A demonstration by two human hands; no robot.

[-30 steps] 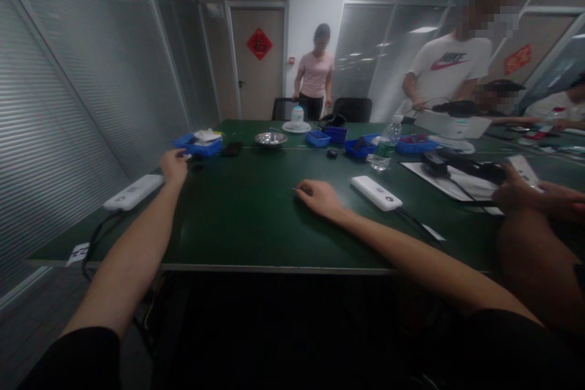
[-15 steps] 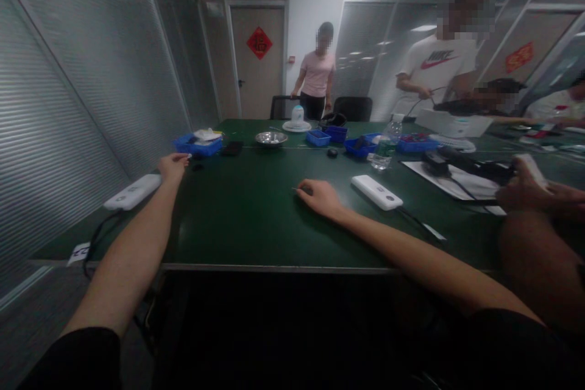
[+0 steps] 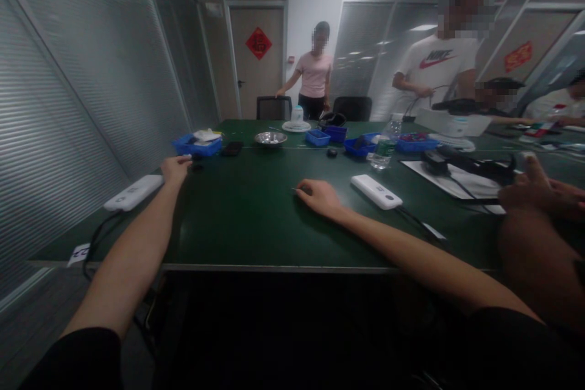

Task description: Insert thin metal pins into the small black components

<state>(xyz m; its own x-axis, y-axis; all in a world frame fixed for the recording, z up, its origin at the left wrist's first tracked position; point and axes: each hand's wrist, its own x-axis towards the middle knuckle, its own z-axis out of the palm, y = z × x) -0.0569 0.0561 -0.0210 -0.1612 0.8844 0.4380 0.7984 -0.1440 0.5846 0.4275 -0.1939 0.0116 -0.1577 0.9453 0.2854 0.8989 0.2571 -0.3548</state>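
My left hand (image 3: 174,169) is closed in a pinch at the left of the green table (image 3: 237,219). A small whitish bit shows at its fingertips, too small to name. Just beyond it stands a blue basket (image 3: 197,146) with white stuff in it, and a small dark round thing (image 3: 196,167) lies right beside the fingers. My right hand (image 3: 319,198) rests on the table near the middle, its thumb and fingers pinched on a thin, pale, needle-like thing (image 3: 294,189). One white power bank (image 3: 375,192) lies to its right; a similar white device (image 3: 134,192) sits beside my left forearm.
A metal bowl (image 3: 270,139) with small pale things stands mid-table, and a black phone-like slab (image 3: 232,148) lies left of it. Blue bins (image 3: 317,137), a water bottle (image 3: 382,149) and a clipboard (image 3: 450,186) stand rightward. A co-worker's hands (image 3: 532,189) are at the right edge.
My left hand has shifted slightly right and down, away from the blue basket. My right hand stays put. The person in pink at the back has reached out along a chair.
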